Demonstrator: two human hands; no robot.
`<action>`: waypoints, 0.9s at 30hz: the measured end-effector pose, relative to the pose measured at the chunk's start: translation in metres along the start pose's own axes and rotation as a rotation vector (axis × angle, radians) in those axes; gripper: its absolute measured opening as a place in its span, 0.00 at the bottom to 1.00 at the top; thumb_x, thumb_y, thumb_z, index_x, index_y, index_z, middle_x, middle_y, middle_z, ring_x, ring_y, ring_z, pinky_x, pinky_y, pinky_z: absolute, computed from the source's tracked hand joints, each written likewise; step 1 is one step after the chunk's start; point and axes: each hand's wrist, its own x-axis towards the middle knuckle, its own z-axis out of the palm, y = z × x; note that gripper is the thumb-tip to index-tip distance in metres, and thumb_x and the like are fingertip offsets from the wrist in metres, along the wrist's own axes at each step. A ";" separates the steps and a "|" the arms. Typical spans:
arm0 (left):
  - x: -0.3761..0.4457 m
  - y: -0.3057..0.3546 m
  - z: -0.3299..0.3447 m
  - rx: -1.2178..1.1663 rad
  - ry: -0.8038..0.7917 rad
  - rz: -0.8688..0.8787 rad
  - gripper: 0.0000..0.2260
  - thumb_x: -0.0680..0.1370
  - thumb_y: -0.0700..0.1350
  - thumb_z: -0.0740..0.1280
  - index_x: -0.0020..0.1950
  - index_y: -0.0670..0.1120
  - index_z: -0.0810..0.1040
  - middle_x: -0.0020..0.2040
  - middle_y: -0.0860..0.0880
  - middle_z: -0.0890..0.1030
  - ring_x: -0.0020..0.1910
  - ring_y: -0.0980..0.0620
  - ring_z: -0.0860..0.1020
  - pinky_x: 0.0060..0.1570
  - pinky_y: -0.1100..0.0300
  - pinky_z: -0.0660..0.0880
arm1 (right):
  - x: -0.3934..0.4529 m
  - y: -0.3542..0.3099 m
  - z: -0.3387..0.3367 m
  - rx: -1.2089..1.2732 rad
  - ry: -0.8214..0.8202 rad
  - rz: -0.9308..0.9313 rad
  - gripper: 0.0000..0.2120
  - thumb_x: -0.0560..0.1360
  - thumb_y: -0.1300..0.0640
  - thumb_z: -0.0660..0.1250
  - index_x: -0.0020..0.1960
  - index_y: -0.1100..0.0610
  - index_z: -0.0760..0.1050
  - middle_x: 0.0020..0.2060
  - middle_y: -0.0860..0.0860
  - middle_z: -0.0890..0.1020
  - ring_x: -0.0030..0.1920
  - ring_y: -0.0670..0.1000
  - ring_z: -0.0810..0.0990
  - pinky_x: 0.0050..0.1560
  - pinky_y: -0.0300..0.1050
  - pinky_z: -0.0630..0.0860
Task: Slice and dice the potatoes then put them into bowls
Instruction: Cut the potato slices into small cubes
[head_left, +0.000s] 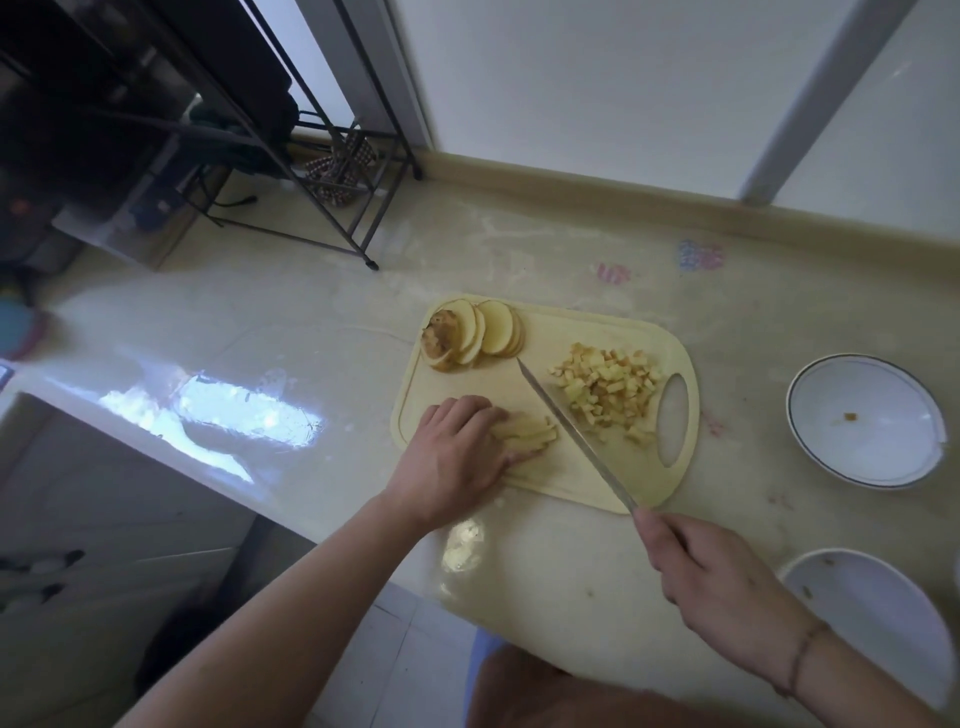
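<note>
Seen from the head camera, a person works at a pale yellow cutting board (540, 483) on a glossy counter (291, 332). The left hand (460, 457) lies on the board's near left part, fingers curled down over a bundle of potato sticks (530, 432), pinning them in place. The right hand (711, 571), off the board's near right corner, is clenched round the handle of a knife (571, 431); the blade slants across the board just right of the sticks, its tip near a fan of potato slices (475, 335) at the board's far left corner. A heap of diced potato (605, 392) sits beside the board's handle hole. Right of the board stands a white bowl (865, 421); a second bowl (872, 613) lies nearer, partly hidden by the right wrist. Beyond the board's left, a black wire rack (311, 156) stands against the wall.
</note>
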 end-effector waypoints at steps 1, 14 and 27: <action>-0.006 -0.004 -0.003 -0.001 0.010 0.080 0.17 0.82 0.55 0.65 0.60 0.42 0.78 0.55 0.44 0.79 0.51 0.43 0.78 0.51 0.50 0.75 | 0.001 0.000 0.001 -0.007 0.004 0.004 0.31 0.70 0.32 0.50 0.33 0.60 0.68 0.24 0.51 0.71 0.24 0.45 0.68 0.34 0.47 0.69; -0.018 0.003 0.012 -0.010 0.031 0.104 0.05 0.77 0.46 0.74 0.47 0.45 0.84 0.44 0.49 0.81 0.41 0.46 0.78 0.41 0.50 0.75 | 0.003 0.001 0.016 0.020 0.015 0.057 0.31 0.68 0.30 0.49 0.33 0.59 0.67 0.23 0.51 0.71 0.21 0.44 0.67 0.30 0.43 0.66; 0.005 0.018 0.020 -0.078 -0.008 -0.200 0.22 0.69 0.50 0.81 0.59 0.40 0.82 0.55 0.44 0.81 0.42 0.44 0.82 0.38 0.56 0.80 | -0.001 -0.011 0.031 0.013 -0.026 0.068 0.32 0.69 0.31 0.47 0.35 0.59 0.68 0.24 0.51 0.73 0.22 0.44 0.68 0.30 0.43 0.67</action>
